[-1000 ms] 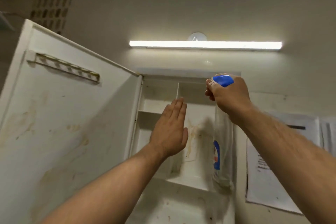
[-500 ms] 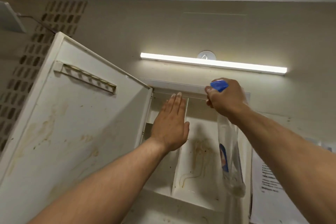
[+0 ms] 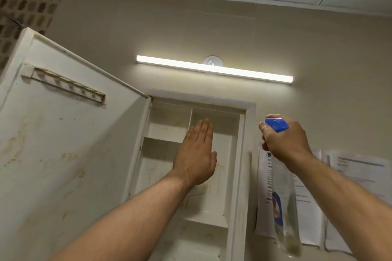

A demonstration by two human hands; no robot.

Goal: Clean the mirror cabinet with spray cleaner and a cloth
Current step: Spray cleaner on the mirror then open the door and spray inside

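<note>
Head view, looking up into the open mirror cabinet (image 3: 241,165).

- Change: a second ago the spray bottle (image 3: 283,207) hung in front of the cabinet's right compartment. Now it is out past the right frame, in front of the papers (image 3: 356,176) pinned to the wall. It is blurred, so likely mid-swing.
- Right grip (image 3: 286,142): fingers wrapped round the bottle neck, just under the blue trigger head (image 3: 276,125). Bottle hangs straight down, clear body, little liquid visible.
- Left grip (image 3: 196,154): holds nothing, fingers straight and together, palm facing the interior. It has stayed in front of the vertical divider (image 3: 191,121) throughout. Cannot tell whether it touches the back wall or only hovers.
- Reading: nozzle no longer bears on the inside, so the spray pass here looks finished or paused. Wiping should follow, but no cloth is in view in either grip.

Surroundings:
- Door (image 3: 63,154) swung open to the left, inner face toward the camera, streaked with yellow-brown stains. A slotted rail (image 3: 65,86) runs across its upper part.
- Interior: stains also run down the back wall behind the left grip. Lower shelf (image 3: 203,218) is lit and holds nothing I can make out.
- Light bar (image 3: 214,69) on, on the wall above the cabinet.
- Perforated block wall (image 3: 25,6) at far left, behind the door.

In the way: the open door crowds the left side. The papers sit just beside the right frame, so stray spray could wet them.
</note>
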